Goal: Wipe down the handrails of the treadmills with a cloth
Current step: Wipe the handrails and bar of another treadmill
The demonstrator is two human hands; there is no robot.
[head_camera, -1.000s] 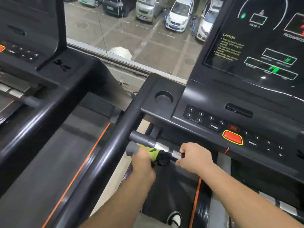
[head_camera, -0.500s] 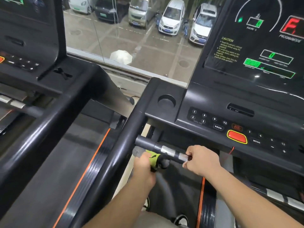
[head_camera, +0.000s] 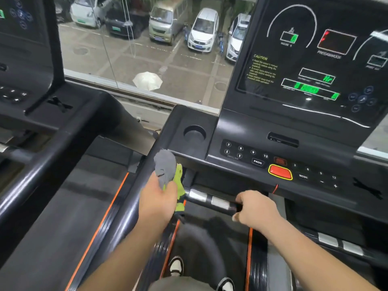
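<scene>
Left hand (head_camera: 159, 198) has its grip clamped on the cloth (head_camera: 168, 171), a bunched grey-and-green rag, thumb side up. The cloth sits just left of view centre, at 7 o'clock from the cup holder (head_camera: 194, 133) and at 9 o'clock from the left end of the front bar (head_camera: 198, 195). Its long axis runs about 12 to 6: the grey wad points up at 12 toward the console (head_camera: 231, 127) corner, and the green tail hangs toward 6 across the bar's left end. Whether it touches the bar is too blurred to tell. Right hand (head_camera: 256, 208) has its grip curled round the bar's right end, at 3 o'clock from the two metal sensor plates (head_camera: 222, 203) — likely a steadying hold while the other hand works. The bar's long axis runs from 9 to about 4, dipping slightly right. The side handrail (head_camera: 128, 211) runs from 1 down to 7, just beside the left hand. The cloth is probably held high at the corner where bar, console and rail meet — handy for starting on either one. The bunched hold keeps a thick pad for rubbing.
</scene>
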